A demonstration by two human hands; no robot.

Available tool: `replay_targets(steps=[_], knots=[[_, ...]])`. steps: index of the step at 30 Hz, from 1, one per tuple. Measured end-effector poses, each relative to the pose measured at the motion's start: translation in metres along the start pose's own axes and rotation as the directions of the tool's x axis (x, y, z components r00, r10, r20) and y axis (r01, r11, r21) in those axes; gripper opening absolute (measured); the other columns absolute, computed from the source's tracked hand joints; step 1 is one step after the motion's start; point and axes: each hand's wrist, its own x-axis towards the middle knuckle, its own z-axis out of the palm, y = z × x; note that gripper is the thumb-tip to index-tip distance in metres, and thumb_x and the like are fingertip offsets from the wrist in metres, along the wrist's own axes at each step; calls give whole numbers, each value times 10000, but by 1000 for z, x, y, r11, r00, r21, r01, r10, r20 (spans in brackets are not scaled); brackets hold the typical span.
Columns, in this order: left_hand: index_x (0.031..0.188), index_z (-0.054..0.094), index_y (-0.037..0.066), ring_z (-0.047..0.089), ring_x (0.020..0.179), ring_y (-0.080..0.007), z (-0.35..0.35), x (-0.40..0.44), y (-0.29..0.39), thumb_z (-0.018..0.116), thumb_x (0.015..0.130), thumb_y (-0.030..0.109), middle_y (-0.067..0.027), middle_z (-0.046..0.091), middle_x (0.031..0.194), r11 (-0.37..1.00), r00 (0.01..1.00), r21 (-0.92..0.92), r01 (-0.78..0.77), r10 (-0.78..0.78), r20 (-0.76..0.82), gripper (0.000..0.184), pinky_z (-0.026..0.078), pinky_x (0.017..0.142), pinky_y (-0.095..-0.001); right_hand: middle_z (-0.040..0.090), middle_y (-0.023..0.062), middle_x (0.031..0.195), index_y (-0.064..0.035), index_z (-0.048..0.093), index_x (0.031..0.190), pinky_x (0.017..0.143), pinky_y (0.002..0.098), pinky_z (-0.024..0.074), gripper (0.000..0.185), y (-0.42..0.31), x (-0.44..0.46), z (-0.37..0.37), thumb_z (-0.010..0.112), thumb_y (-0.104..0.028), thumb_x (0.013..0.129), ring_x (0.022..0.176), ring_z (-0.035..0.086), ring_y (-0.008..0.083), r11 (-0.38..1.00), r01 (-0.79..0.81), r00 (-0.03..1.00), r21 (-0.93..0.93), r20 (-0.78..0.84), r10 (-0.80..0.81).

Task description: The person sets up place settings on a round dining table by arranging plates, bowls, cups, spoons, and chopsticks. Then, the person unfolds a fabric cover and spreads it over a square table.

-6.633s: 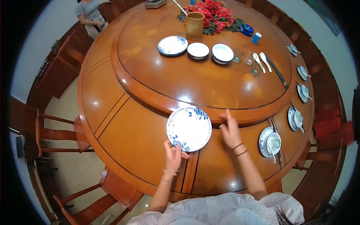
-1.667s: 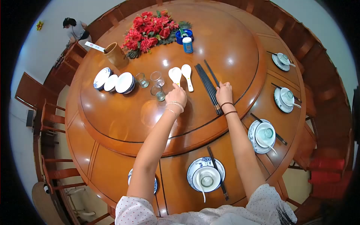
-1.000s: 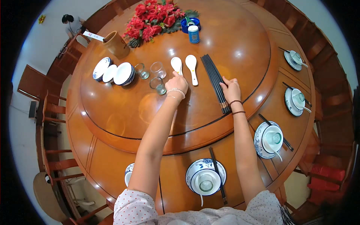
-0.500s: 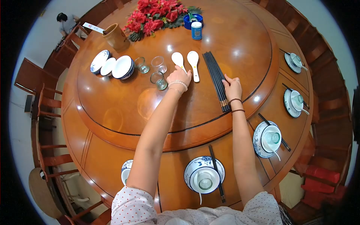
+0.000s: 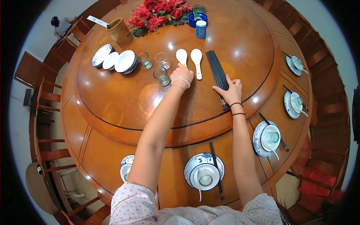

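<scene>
My left hand (image 5: 182, 75) is closed at the handle of a white soup spoon (image 5: 181, 55) lying on the turntable; the fingers cover the handle. Just to its right lies a second white spoon (image 5: 196, 62), untouched. Across a bundle of black chopsticks (image 5: 215, 67) reaches my right hand (image 5: 233, 92), with the thumb on the left side and the fingers on the right. The chopsticks lie flat, side by side. Left of my left hand stand three small glasses (image 5: 162, 78). Beyond them are stacked blue-and-white bowls (image 5: 125, 62) and plates (image 5: 102, 55).
Red flowers (image 5: 159, 15), a blue can (image 5: 201, 30) and a brown pot (image 5: 120, 32) stand farther back. Place settings line the rim, including a near plate (image 5: 191, 161) and a right-hand plate (image 5: 257, 144). Chairs (image 5: 52, 155) surround the table; a person (image 5: 62, 28) is at far left.
My right thumb has moved from the bundle's right side across to its left, so the hand now spans the chopsticks. My left hand stays at the spoon handle. The view has shifted slightly.
</scene>
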Motion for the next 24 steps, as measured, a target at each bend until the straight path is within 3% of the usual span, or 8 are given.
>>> replay_targets(steps=[5, 7, 11, 15, 17, 19, 21, 24], knots=[[1211, 268, -65, 571, 839, -376, -6, -47, -9, 565, 745, 402, -254, 577, 899, 991, 999, -129, -30, 28, -19, 723, 467, 706, -408, 442, 145, 969, -72, 462, 1216, 844, 341, 390, 804, 0, 2, 4, 680, -530, 592, 943, 430, 277, 1000, -20, 1000, -11, 0, 20], [1268, 179, -38, 576, 802, -361, -14, -91, -26, 511, 800, 328, -247, 568, 920, 965, 974, -136, -226, 227, -10, 681, 475, 660, -408, 444, 149, 980, -80, 460, 1220, 847, 342, 390, 808, -1, 5, 4, 677, -537, 590, 948, 433, 281, 1000, -5, 1000, -9, 6, 5], [1193, 381, 14, 573, 659, -280, -53, -206, -79, 578, 775, 173, -138, 560, 709, 839, 862, -218, -499, 456, -220, 489, 455, 578, -347, 442, 190, 1059, -87, 420, 1247, 870, 367, 378, 864, 2, 8, 1, 652, -586, 580, 997, 438, 314, 998, -18, 997, -56, 76, 22], [1052, 510, -2, 521, 501, -178, -75, -301, -160, 604, 739, 72, -69, 536, 603, 891, 897, -300, -340, 212, -388, 335, 422, 474, -276, 421, 220, 1134, -4, 327, 1272, 881, 431, 357, 958, -17, -11, -12, 603, -632, 603, 1056, 414, 347, 982, -55, 998, -180, -27, 51], [1046, 510, 2, 498, 491, -156, -73, -338, -207, 601, 740, 54, -66, 537, 631, 937, 891, -306, -166, 9, -455, 324, 402, 460, -261, 459, 206, 1088, 9, 397, 1211, 846, 420, 379, 730, -51, -44, -28, 575, -505, 724, 1024, 434, 339, 977, 9, 993, -215, -116, -35], [1049, 501, -2, 509, 535, -160, -73, -369, -243, 590, 771, 132, -73, 542, 668, 934, 897, -358, 15, -171, -408, 321, 411, 494, -276, 502, 194, 1013, 3, 474, 1122, 801, 395, 403, 547, -82, -86, -29, 583, -393, 760, 970, 469, 323, 980, 158, 967, -119, -184, -178], [1072, 483, 4, 521, 594, -191, -69, -389, -273, 547, 813, 241, -90, 539, 693, 864, 875, -378, 333, -433, -217, 356, 423, 553, -309, 542, 168, 925, -8, 530, 1021, 769, 377, 417, 406, -135, -146, -31, 594, -316, 763, 896, 504, 306, 943, 270, 963, 194, -65, -263], [1082, 459, -1, 549, 572, -213, -52, -395, -311, 506, 841, 324, -108, 562, 657, 843, 897, -400, 359, -431, -103, 407, 424, 540, -331, 568, 144, 843, -27, 554, 966, 733, 381, 430, 345, -199, -243, -3, 612, -276, 734, 827, 523, 296, 817, 318, 868, 481, 200, -455]])
